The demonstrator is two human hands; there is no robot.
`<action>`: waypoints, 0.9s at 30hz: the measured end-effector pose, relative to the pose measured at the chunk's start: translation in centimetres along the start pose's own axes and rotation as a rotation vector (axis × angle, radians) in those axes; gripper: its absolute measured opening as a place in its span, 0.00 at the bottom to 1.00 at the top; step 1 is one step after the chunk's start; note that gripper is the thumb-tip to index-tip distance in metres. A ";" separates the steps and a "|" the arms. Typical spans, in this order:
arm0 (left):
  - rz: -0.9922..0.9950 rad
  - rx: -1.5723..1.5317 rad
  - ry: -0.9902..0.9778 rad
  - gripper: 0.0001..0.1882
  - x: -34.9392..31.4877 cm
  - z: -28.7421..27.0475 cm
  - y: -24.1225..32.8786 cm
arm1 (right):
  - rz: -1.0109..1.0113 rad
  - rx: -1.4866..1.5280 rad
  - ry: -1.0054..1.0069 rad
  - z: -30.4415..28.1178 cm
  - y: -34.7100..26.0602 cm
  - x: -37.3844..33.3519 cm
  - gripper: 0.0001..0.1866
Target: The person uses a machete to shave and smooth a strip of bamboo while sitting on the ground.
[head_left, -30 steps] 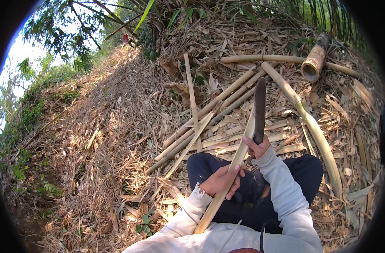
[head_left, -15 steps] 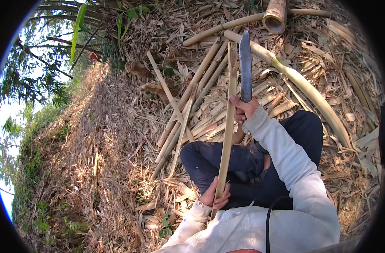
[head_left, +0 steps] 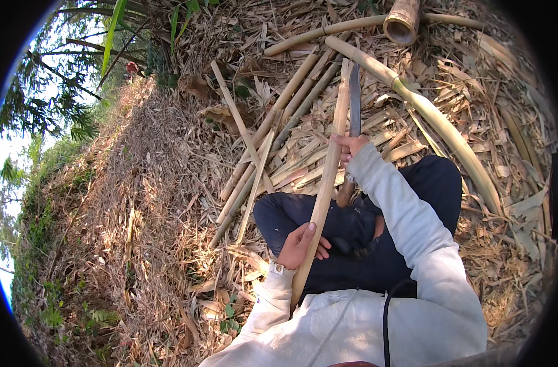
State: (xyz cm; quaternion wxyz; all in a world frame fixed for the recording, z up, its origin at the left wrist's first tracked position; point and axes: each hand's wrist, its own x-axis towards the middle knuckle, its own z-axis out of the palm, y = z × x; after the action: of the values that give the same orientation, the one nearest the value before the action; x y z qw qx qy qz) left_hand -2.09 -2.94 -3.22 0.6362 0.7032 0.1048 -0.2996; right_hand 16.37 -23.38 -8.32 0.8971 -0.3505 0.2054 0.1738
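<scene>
A long split bamboo strip (head_left: 326, 189) slants across my lap, its smooth pale face showing. My left hand (head_left: 300, 246) grips it near its lower end, thumb on top and fingers around the far edge. Further up, my right hand (head_left: 351, 148) is closed on a machete (head_left: 355, 107), with finger and thumb reaching to the strip's edge. The blade points away from me just right of the strip, partly hidden behind its upper end. Below the hand the brown wooden handle (head_left: 346, 193) shows.
Several bamboo pieces (head_left: 273, 137) lie crossed on the ground left of the strip. A long bamboo pole (head_left: 435, 116) curves along the right. A thick bamboo tube (head_left: 402, 27) rests at the far edge. Shavings and dry leaves cover the ground; a dark cord (head_left: 387, 324) hangs over my sleeve.
The bamboo strip has been turned, so its broad smooth face now shows. My left hand has moved slightly up. The machete has rotated and lowered, its blade looking narrower beside the strip.
</scene>
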 end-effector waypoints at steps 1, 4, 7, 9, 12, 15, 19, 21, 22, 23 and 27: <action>-0.007 -0.101 -0.051 0.30 -0.2 -0.6 -1.0 | 0.002 0.045 -0.048 -0.5 -0.4 0.3 0.15; -0.164 -0.080 -0.385 0.36 -2.2 -4.3 -4.6 | -0.057 0.085 -0.103 -1.4 -2.1 0.5 0.17; -0.222 -0.070 -0.304 0.36 -4.1 -4.6 -5.0 | -0.143 -0.031 -0.011 -2.3 -3.0 0.6 0.20; -0.289 -0.066 -0.127 0.31 -4.2 -3.5 -4.3 | -0.192 -0.194 0.150 -2.3 -3.5 1.5 0.24; -0.255 0.141 0.122 0.27 -3.9 -1.6 -3.4 | -0.650 -1.011 0.258 -2.0 -2.5 1.0 0.36; -0.057 0.183 0.207 0.24 -2.3 -0.8 -2.0 | -0.728 -1.300 0.032 -0.8 -0.7 -0.6 0.42; 0.023 0.211 0.352 0.24 -1.0 -1.3 1.1 | -0.637 -1.480 -0.206 3.3 2.6 -5.6 0.42; 0.085 0.252 0.418 0.24 -0.9 -1.8 2.1 | -0.699 -1.554 -0.305 3.9 4.9 -7.1 0.40; 0.163 0.295 0.453 0.24 -0.7 -2.1 2.5 | -0.776 -1.623 -0.330 4.1 5.8 -7.4 0.37; 0.220 0.338 0.475 0.24 -0.8 -2.3 2.2 | -0.728 -1.691 -0.384 4.3 5.9 -8.5 0.39; 0.083 0.427 0.546 0.24 -2.8 -3.2 1.8 | -0.732 -1.801 -0.393 4.6 4.9 -8.2 0.42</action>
State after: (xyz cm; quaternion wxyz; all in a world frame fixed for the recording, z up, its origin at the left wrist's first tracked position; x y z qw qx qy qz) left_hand -2.42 0.45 -0.15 0.4348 0.8783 0.1775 -0.0894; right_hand 8.27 -18.12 -3.92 0.3121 -0.9082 -0.2769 0.0322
